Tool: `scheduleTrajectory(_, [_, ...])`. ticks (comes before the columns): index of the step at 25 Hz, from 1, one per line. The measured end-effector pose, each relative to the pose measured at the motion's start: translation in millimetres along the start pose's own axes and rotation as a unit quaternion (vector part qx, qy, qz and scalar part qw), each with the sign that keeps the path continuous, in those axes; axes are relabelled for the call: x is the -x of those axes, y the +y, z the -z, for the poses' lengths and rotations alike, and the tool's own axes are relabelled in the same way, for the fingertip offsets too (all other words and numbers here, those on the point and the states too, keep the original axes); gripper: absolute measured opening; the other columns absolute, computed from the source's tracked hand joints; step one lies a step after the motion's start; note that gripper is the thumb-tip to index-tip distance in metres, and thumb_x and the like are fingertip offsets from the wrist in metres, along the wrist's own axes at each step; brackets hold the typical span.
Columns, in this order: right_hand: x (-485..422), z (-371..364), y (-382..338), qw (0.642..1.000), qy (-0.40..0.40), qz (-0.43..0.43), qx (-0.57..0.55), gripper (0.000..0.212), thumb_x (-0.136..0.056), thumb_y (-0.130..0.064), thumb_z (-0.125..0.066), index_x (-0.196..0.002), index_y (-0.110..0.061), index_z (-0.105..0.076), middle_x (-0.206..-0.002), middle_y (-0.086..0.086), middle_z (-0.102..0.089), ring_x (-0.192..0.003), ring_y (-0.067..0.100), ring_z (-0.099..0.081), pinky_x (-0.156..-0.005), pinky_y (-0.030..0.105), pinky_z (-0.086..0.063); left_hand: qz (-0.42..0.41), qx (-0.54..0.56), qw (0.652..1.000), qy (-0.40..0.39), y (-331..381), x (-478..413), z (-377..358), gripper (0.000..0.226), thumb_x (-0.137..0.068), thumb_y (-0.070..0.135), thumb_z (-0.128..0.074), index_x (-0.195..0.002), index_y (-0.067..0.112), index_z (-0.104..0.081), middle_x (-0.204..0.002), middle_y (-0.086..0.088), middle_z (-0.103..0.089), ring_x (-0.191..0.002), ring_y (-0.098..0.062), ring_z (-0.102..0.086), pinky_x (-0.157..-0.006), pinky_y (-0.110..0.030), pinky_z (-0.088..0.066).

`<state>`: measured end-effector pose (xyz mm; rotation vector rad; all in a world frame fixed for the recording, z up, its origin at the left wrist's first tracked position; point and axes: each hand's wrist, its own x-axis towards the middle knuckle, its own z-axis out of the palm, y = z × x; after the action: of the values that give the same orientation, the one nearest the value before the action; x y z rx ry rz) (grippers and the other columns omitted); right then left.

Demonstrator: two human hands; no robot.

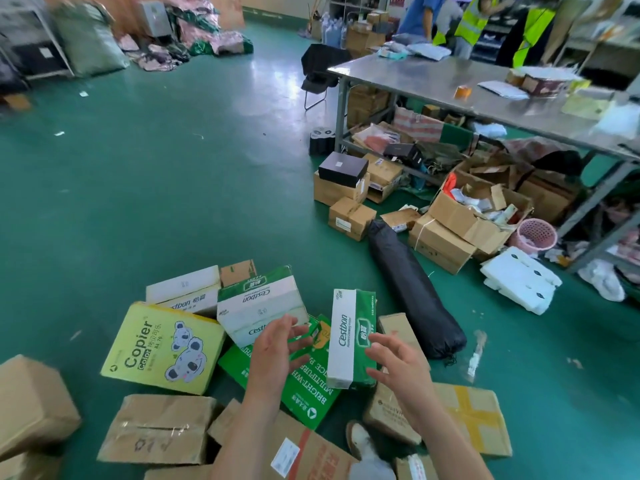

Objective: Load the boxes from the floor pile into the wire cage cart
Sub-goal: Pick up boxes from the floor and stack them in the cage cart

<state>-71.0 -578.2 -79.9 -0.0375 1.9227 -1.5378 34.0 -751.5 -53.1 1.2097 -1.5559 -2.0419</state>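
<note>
Cardboard boxes (156, 427) litter green floor (138, 185) near steel table (433, 77).

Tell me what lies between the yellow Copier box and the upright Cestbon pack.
In the head view: the left hand, over a flat green paper box, with a white-and-green Cestbon carton behind it.

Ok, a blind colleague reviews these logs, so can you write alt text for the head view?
A person's left hand and right hand, fingers spread, reach toward an upright green-and-white Cestbon box in a pile of boxes. A yellow Copier box lies to its left, and a metal table stands beyond on the green floor.
</note>
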Motion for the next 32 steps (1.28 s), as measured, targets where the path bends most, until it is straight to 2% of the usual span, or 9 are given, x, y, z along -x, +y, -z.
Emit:
scheduleTrajectory(7, [-131, 23, 8, 0.995, -0.041, -0.091, 0.033, 0.018, -0.099, -0.016, -0.062, -0.114, -0.023, -0.068, -0.115, -0.006, -0.071, -0.095, 0.005, -0.071, -0.088, 0.032, -0.059, 0.135, 0.021, 0.989, 0.054, -47, -113, -54, 0.027, -0.106, 0.03, -0.047, -0.112, 0.01, -0.065, -0.107, -0.012, -0.074, -0.096, -0.029, -0.072, -0.089, -0.052, -0.057])
scheduleTrajectory(13, [-319, 39, 43, 0.966, -0.099, -0.135, 0.198, 0.017, -0.101, -0.022, -0.058, -0.115, -0.028, -0.064, -0.116, -0.008, -0.068, -0.099, 0.006, -0.066, -0.094, 0.039, -0.056, 0.301, 0.054, 0.947, 0.095, -121, -252, -121, 0.03, -0.107, 0.033, -0.046, -0.111, 0.008, -0.063, -0.106, -0.013, -0.072, -0.089, -0.026, -0.07, -0.086, -0.048, -0.057])
scheduleTrajectory(16, [-411, 30, 79, 0.931, -0.149, -0.125, 0.31, 0.026, -0.102, -0.023, -0.057, -0.128, -0.021, -0.06, -0.116, -0.006, -0.066, -0.091, 0.005, -0.061, -0.076, 0.026, -0.052, 0.381, 0.056, 0.916, 0.116, -182, -319, -129, 0.033, -0.106, 0.038, -0.047, -0.109, 0.009, -0.062, -0.104, -0.012, -0.071, -0.089, -0.026, -0.069, -0.091, -0.051, -0.056])
scheduleTrajectory(19, [-498, 7, 131, 0.885, -0.198, -0.085, 0.414, 0.038, -0.102, -0.026, -0.056, -0.139, -0.019, -0.054, -0.139, -0.003, -0.058, -0.118, 0.012, -0.058, -0.096, 0.028, -0.047, 0.442, 0.007, 0.888, 0.127, -269, -380, -123, 0.033, -0.105, 0.04, -0.048, -0.111, 0.01, -0.059, -0.103, -0.009, -0.067, -0.091, -0.026, -0.066, -0.084, -0.044, -0.057])
scheduleTrajectory(23, [-586, -27, 179, 0.846, -0.222, -0.01, 0.485, 0.049, -0.103, -0.025, -0.052, -0.149, -0.013, -0.043, -0.152, 0.002, -0.047, -0.135, 0.021, -0.047, -0.112, 0.031, -0.032, 0.49, -0.117, 0.859, 0.089, -359, -424, -114, 0.031, -0.106, 0.039, -0.045, -0.099, 0.009, -0.052, -0.089, -0.009, -0.053, -0.086, -0.028, -0.056, -0.097, -0.049, -0.055])
scheduleTrajectory(24, [-605, -33, 187, 0.837, -0.22, 0.018, 0.5, 0.051, -0.102, -0.025, -0.052, -0.15, -0.012, -0.042, -0.153, 0.005, -0.046, -0.139, 0.023, -0.043, -0.115, 0.033, -0.03, 0.501, -0.12, 0.852, 0.089, -378, -429, -113, 0.034, -0.105, 0.042, -0.044, -0.107, 0.009, -0.054, -0.095, -0.011, -0.055, -0.087, -0.028, -0.054, -0.099, -0.049, -0.053])
scheduleTrajectory(27, [-658, -45, 210, 0.798, -0.193, 0.095, 0.562, 0.056, -0.101, -0.024, -0.053, -0.151, -0.005, -0.037, -0.153, 0.013, -0.043, -0.142, 0.03, -0.038, -0.117, 0.039, -0.028, 0.559, -0.04, 0.82, 0.115, -430, -436, -117, 0.07, -0.101, 0.057, -0.045, -0.156, 0.016, -0.028, -0.152, -0.009, -0.04, -0.128, -0.033, -0.046, -0.101, -0.047, -0.048])
scheduleTrajectory(29, [-685, -37, 224, 0.764, -0.169, 0.099, 0.615, 0.058, -0.1, -0.027, -0.054, -0.149, -0.002, -0.038, -0.15, 0.017, -0.044, -0.139, 0.034, -0.04, -0.116, 0.042, -0.031, 0.587, 0.033, 0.798, 0.133, -455, -439, -120, 0.073, -0.095, 0.065, -0.049, -0.151, 0.02, -0.036, -0.147, -0.007, -0.047, -0.124, -0.033, -0.048, -0.104, -0.049, -0.047])
scheduleTrajectory(32, [-699, -16, 235, 0.743, -0.183, 0.029, 0.643, 0.049, -0.099, -0.038, -0.052, -0.135, -0.006, -0.05, -0.135, 0.017, -0.057, -0.123, 0.036, -0.053, -0.103, 0.046, -0.044, 0.586, 0.147, 0.777, 0.179, -470, -438, -120, 0.052, -0.094, 0.059, -0.057, -0.125, 0.018, -0.052, -0.123, -0.011, -0.062, -0.104, -0.03, -0.057, -0.1, -0.048, -0.049])
